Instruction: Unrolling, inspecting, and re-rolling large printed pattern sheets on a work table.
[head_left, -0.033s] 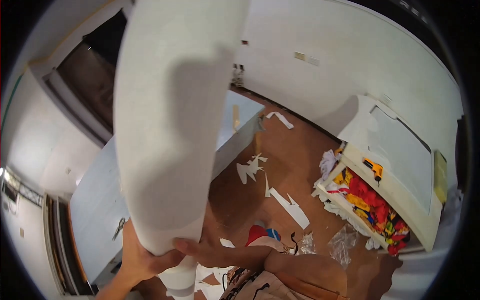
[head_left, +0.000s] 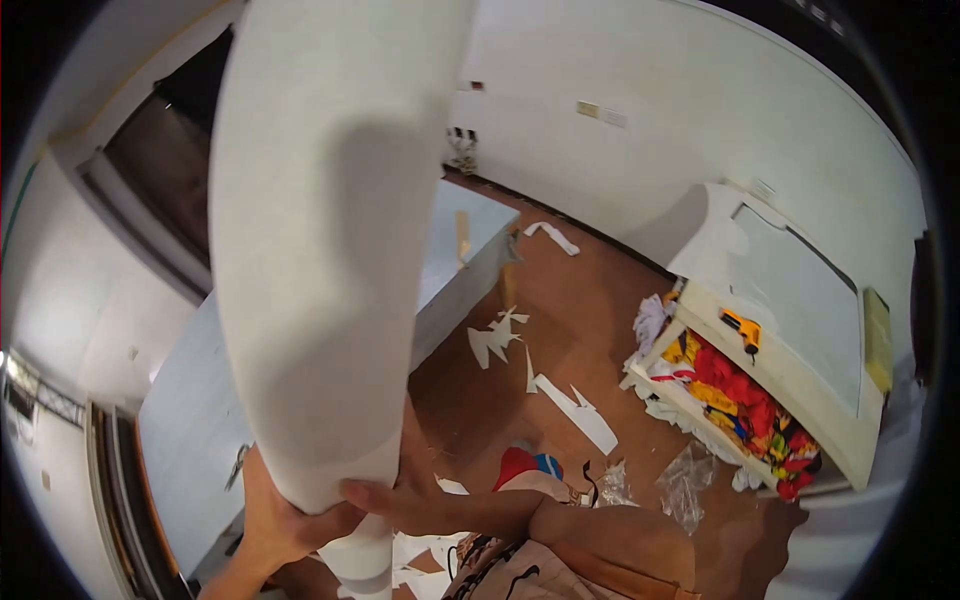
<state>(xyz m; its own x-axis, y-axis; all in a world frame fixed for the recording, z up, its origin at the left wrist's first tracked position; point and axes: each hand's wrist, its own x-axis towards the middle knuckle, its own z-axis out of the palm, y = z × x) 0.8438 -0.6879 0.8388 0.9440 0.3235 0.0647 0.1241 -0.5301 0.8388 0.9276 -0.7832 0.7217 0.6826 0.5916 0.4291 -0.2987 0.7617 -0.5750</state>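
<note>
A large white roll (head_left: 315, 250) stands nearly upright in front of me, its upper end cut off by the frame. It could be paper or film; I cannot tell which. My left hand (head_left: 285, 515) is wrapped round the left side of its lower end. From the right, my right hand (head_left: 405, 500) closes on the same end, its thumb lying across the front near the left fingers. A narrower white end (head_left: 355, 560) sticks out below both hands. On the blue-grey table (head_left: 195, 410), a pair of scissors (head_left: 237, 467) lies just beside my left hand. The roll hides much of the tabletop.
White cut scraps (head_left: 580, 412) litter the brown floor (head_left: 465, 400). To the right, a cream cabinet (head_left: 850, 440) holds colourful cloths (head_left: 735, 395), with an orange-and-black pistol-shaped tool (head_left: 743, 332) on top. Crumpled clear plastic (head_left: 687, 485) lies in front of it.
The roll and the surroundings sit slightly farther left in the view. Both hands keep the same hold on the roll.
</note>
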